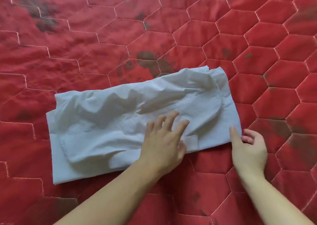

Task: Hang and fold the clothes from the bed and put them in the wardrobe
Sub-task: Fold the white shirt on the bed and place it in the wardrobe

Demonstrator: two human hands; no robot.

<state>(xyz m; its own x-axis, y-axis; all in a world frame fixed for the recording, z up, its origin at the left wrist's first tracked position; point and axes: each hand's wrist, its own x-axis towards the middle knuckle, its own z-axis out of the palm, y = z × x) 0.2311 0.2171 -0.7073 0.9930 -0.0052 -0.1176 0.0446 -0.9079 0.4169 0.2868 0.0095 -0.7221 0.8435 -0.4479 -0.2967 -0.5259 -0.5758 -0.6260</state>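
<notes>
Red quilted bedcover [257, 36] — I see it filling the whole view, stitched in pale hexagons, with a faded dark floral print [145, 63] at centre and more dark blotches [39, 14] toward the upper left.

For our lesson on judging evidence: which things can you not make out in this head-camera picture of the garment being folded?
- Head view: white garment is folded, so its type stays hidden.
- Right hand: fingers curl under the garment's corner; their tips are hidden.
- Left hand covers the fabric beneath.
- Wardrobe: outside the frame.
- Red quilt: cut off by all edges.
</notes>
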